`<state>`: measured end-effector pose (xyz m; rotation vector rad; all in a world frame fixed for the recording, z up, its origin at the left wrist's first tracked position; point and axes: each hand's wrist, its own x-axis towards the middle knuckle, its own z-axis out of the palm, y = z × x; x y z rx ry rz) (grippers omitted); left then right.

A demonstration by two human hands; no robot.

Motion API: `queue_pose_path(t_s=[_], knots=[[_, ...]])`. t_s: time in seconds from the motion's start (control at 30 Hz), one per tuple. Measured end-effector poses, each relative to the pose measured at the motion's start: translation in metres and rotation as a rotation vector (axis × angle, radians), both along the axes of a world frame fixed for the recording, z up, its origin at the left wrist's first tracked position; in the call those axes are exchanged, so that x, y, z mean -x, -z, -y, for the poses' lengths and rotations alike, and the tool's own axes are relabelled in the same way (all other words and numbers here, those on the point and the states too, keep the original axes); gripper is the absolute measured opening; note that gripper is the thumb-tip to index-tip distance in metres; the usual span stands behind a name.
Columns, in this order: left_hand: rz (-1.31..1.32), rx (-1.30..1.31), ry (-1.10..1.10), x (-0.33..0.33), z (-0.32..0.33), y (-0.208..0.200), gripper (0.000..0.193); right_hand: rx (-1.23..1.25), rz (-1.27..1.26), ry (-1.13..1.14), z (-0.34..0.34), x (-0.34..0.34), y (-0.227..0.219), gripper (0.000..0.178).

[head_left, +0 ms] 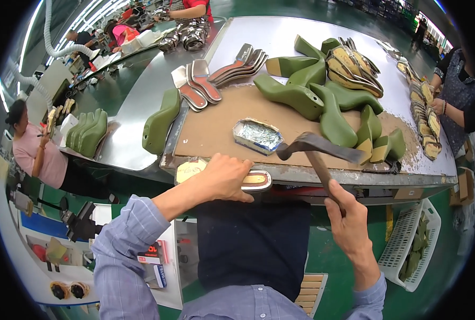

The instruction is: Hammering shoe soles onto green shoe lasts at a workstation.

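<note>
1. At the table's near edge, I find the shoe bottom (257,180), pale yellow with a brown and white border, its middle hidden by the left hand (216,178).
2. I see that left hand clamped over it from above, thumb along the near side.
3. I have the right hand (349,216) wrapped around the wooden handle of the hammer (318,168); its dark, curved head is raised to the right of the shoe bottom, apart from it.
4. Just beyond, my view shows an open box (248,145) of small silvery nails on a brown board (210,128).
5. Farther out, I make out a heap of green lasts (288,96) to the right, one standing last (163,122) to the left, and fanned brown insoles (240,69) behind.
6. At the outskirts, I spot a white basket (397,245) on the floor at right and a co-worker in pink (40,149) at left.
</note>
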<state>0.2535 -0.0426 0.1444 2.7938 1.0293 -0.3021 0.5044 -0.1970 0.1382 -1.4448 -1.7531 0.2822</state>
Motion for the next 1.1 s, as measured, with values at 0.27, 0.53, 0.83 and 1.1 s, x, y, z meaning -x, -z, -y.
queue_pose_path(t_s=[0.27,0.53,0.83,1.1], knots=[[0.113,-0.075,-0.1,0.02,0.02,-0.036,0.071,-0.054,0.215,0.119,-0.016,-0.009,0.027,0.042],[1.107,-0.194,-0.958,0.16,0.009,0.029,0.056,-0.002,0.43,0.263,-0.042,-0.029,0.06,0.043],[0.678,-0.823,-1.0,0.175,-0.051,0.061,0.054,-0.021,0.535,0.268,-0.054,-0.029,0.075,0.029],[0.789,-0.91,-1.152,0.292,-0.093,0.08,0.058,0.02,0.506,0.271,-0.051,-0.034,0.075,0.032]])
